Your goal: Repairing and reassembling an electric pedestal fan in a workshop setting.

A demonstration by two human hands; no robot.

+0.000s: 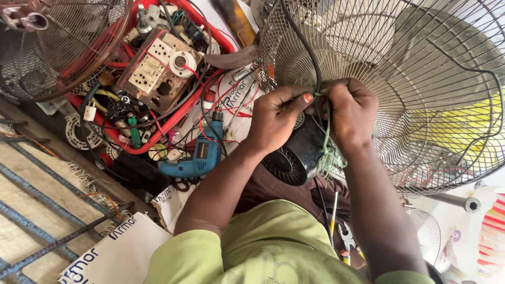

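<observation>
A strand of green string (327, 138) is being pinched between the thumb and fingers of the left hand (277, 117), closed on it at the back of a wire fan guard (400, 79). The right hand (351, 111) is being held just beside the left, its fingers curled shut around the same string where it is hanging down in a loose tangle. The string is being kept against the guard's wires, directly above a black fan motor housing (295, 155) lying between the forearms. A black cable (305, 42) is being run down over the guard to the hands. To the left, a blue electric drill (199, 158) is lying beside a red tray (163, 126) crowded with electrical parts. Pliers (346, 239) are resting near the right forearm.
</observation>
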